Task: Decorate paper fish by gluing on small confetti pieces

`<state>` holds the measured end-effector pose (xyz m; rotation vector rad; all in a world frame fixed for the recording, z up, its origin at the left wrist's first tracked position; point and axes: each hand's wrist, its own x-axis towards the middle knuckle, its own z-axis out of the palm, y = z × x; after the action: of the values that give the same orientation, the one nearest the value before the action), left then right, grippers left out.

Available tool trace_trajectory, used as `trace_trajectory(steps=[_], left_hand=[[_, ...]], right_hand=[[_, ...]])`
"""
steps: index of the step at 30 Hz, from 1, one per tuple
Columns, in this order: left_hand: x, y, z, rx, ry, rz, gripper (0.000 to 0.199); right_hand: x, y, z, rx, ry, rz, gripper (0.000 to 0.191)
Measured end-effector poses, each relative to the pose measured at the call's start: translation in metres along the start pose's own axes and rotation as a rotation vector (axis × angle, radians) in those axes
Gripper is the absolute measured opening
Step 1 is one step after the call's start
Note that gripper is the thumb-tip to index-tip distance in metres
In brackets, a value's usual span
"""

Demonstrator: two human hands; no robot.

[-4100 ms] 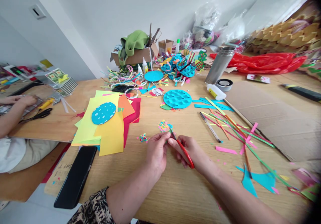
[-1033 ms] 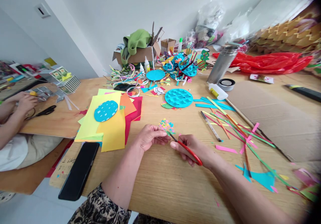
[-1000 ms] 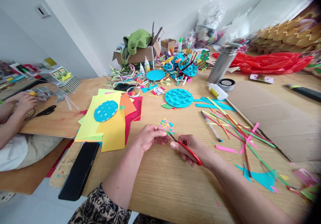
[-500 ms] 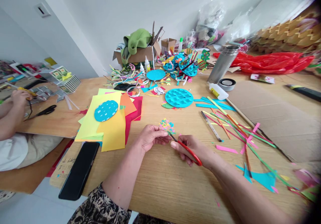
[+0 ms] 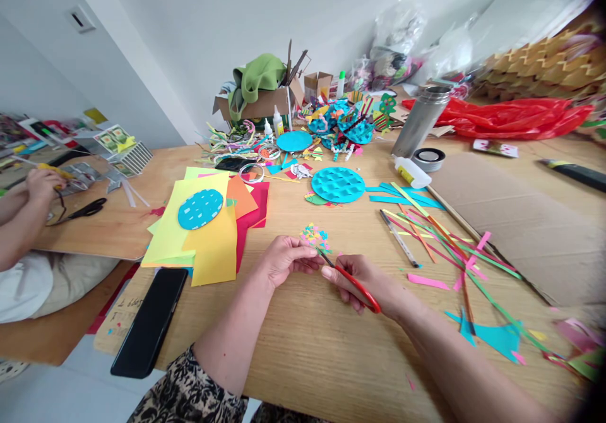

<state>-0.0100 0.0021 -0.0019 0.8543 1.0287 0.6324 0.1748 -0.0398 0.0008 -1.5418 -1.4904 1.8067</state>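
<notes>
Open ways: wooden tabletop (image 5: 303, 353) is extending toward the near edge, with a narrower lane running between yellow paper (image 5: 215, 262) and paper confetti (image 5: 315, 236). Obstacles: red-handled scissors (image 5: 356, 284) are spanning the middle, ballpoint pen (image 5: 398, 238) and paper strips (image 5: 457, 246) are cluttering the right, and woven blue disc (image 5: 338, 185) and steel flask (image 5: 419, 123) are standing in the way farther back.

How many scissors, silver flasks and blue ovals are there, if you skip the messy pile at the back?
Scissors: 2 (red-handled pair, black pair)
Silver flask: 1
Blue ovals: 3 (dotted one, bumpy one, plain one)
Total: 6
</notes>
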Motion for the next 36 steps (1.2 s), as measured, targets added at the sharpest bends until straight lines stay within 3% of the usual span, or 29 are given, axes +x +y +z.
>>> trace_trajectory(steps=[28, 36], left_hand=[[0.0006, 0.0007, -0.001, -0.061, 0.048, 0.014, 0.032], [0.0003, -0.0011, 0.0027, -0.13, 0.045, 0.033, 0.03]], right_hand=[[-0.001, -0.0024, 0.0022, 0.01, 0.058, 0.034, 0.054], [0.0007, 0.0012, 0.0005, 0.086, 0.059, -0.026, 0.051]])
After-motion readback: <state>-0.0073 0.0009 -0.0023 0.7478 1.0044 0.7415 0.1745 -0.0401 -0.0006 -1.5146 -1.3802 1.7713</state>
